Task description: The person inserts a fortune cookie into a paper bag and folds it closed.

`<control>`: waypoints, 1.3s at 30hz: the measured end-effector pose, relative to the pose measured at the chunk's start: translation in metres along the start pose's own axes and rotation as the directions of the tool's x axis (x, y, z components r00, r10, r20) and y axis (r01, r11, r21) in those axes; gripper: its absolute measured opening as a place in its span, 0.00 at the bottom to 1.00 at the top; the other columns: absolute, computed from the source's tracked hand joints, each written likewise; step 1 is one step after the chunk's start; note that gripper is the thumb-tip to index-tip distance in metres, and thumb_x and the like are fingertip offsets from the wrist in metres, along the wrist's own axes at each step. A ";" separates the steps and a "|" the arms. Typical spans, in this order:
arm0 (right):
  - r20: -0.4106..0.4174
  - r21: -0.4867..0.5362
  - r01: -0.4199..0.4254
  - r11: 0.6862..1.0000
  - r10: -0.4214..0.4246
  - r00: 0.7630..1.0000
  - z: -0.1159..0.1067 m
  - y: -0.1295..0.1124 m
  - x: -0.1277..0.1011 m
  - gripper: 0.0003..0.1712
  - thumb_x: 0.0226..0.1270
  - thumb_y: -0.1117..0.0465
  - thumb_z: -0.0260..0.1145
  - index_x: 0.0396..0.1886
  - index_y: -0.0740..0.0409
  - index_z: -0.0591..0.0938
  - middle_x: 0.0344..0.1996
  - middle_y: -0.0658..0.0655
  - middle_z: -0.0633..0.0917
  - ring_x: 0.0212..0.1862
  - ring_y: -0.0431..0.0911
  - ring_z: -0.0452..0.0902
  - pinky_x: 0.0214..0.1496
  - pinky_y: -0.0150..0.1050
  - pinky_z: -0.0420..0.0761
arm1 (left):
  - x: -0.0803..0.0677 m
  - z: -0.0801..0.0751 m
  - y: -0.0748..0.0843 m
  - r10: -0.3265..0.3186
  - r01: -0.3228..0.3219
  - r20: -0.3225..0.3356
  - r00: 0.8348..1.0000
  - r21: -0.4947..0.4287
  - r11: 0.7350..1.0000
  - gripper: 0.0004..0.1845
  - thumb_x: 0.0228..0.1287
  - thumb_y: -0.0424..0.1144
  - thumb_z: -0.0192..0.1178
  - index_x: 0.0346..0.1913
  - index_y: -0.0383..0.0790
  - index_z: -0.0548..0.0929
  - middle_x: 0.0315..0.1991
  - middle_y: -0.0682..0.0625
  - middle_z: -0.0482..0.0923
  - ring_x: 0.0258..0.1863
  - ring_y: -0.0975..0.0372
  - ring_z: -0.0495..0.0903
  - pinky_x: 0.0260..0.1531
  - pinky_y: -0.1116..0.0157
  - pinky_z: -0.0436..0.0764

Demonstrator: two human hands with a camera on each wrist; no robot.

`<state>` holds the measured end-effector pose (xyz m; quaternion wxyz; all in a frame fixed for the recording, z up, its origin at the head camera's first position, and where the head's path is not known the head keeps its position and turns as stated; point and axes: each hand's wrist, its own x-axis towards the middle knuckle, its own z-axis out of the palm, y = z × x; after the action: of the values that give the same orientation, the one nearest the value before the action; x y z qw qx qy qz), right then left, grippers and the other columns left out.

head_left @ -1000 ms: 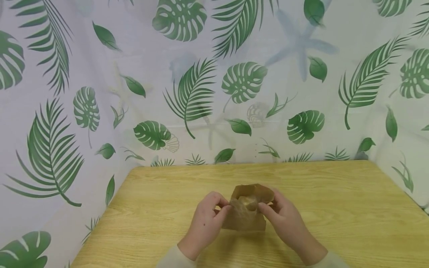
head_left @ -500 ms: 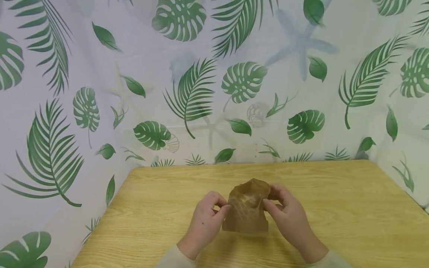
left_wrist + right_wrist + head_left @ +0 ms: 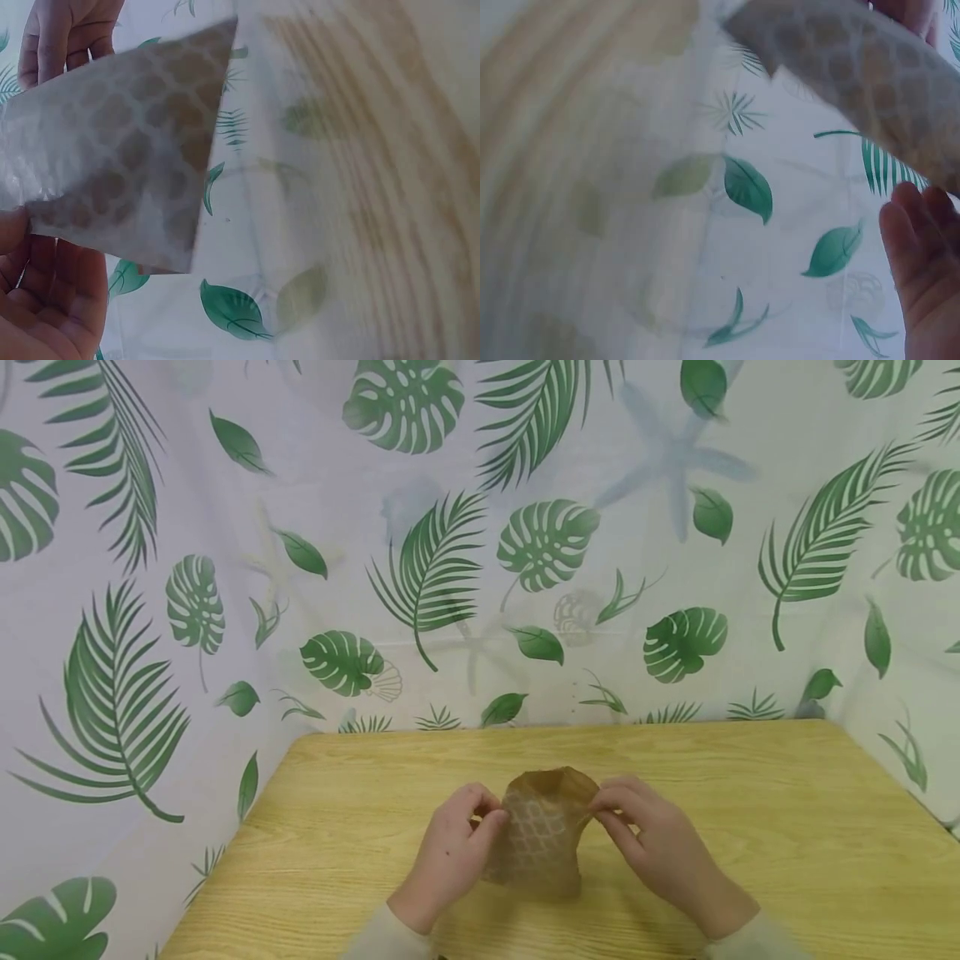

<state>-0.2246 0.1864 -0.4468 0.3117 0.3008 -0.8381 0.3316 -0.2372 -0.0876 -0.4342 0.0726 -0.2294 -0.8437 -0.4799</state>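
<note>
One brown bag [image 3: 542,831], two hands: left hand [image 3: 450,852] and right hand [image 3: 656,847] pinch its top corners. Since earlier, its mouth has flattened.

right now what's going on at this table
A person holds a small brown paper bag upright over the wooden table, one hand on each side. The left hand pinches its left edge and the right hand pinches its right edge near the top. The bag has a lattice pattern and its mouth faces up. A leaf-print curtain hangs behind the table.
</note>
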 end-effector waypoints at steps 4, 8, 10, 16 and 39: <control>0.084 -0.042 0.034 0.999 -0.030 0.996 -0.007 0.002 0.002 0.15 0.67 0.69 0.70 0.40 0.42 0.80 0.39 0.36 0.79 0.35 0.31 0.72 0.35 0.26 0.76 | 0.001 -0.004 -0.002 -0.009 0.008 0.023 1.000 0.072 0.997 0.06 0.79 0.43 0.53 0.43 0.48 0.77 0.40 0.58 0.77 0.39 0.65 0.79 0.37 0.67 0.81; 0.166 -0.032 0.011 0.999 -0.006 0.986 -0.013 -0.001 0.004 0.13 0.71 0.68 0.66 0.38 0.43 0.76 0.32 0.35 0.75 0.29 0.30 0.65 0.29 0.29 0.73 | 0.002 -0.006 -0.003 0.037 -0.042 0.029 0.999 0.160 0.986 0.05 0.79 0.42 0.53 0.43 0.48 0.76 0.36 0.58 0.75 0.31 0.65 0.73 0.31 0.67 0.78; 0.188 -0.012 -0.017 1.000 0.019 0.982 -0.015 -0.004 0.004 0.13 0.73 0.68 0.64 0.38 0.43 0.75 0.31 0.36 0.74 0.28 0.30 0.66 0.29 0.30 0.74 | 0.002 -0.007 -0.003 0.051 -0.055 0.031 0.998 0.174 0.983 0.04 0.79 0.42 0.53 0.43 0.48 0.76 0.35 0.59 0.74 0.29 0.65 0.72 0.30 0.67 0.78; 0.165 0.208 -0.177 0.962 0.144 0.976 -0.011 -0.006 0.002 0.10 0.75 0.69 0.61 0.49 0.53 0.73 0.39 0.45 0.82 0.39 0.37 0.81 0.40 0.36 0.84 | 0.003 -0.009 -0.002 0.016 -0.018 0.029 0.999 0.068 0.998 0.06 0.79 0.44 0.53 0.44 0.48 0.77 0.38 0.58 0.76 0.34 0.65 0.75 0.33 0.66 0.80; 0.353 0.266 -0.266 0.927 0.163 0.921 0.008 -0.003 -0.006 0.15 0.80 0.57 0.57 0.28 0.42 0.79 0.24 0.39 0.78 0.27 0.34 0.73 0.31 0.36 0.79 | 0.005 -0.011 -0.002 -0.052 0.018 -0.119 0.991 -0.273 0.962 0.04 0.80 0.36 0.50 0.45 0.38 0.73 0.40 0.47 0.74 0.39 0.55 0.79 0.38 0.60 0.86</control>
<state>-0.2212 0.1804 -0.4543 0.0801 0.3014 -0.8438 0.4368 -0.2432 -0.0965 -0.4282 0.0848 -0.1915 -0.7675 -0.6058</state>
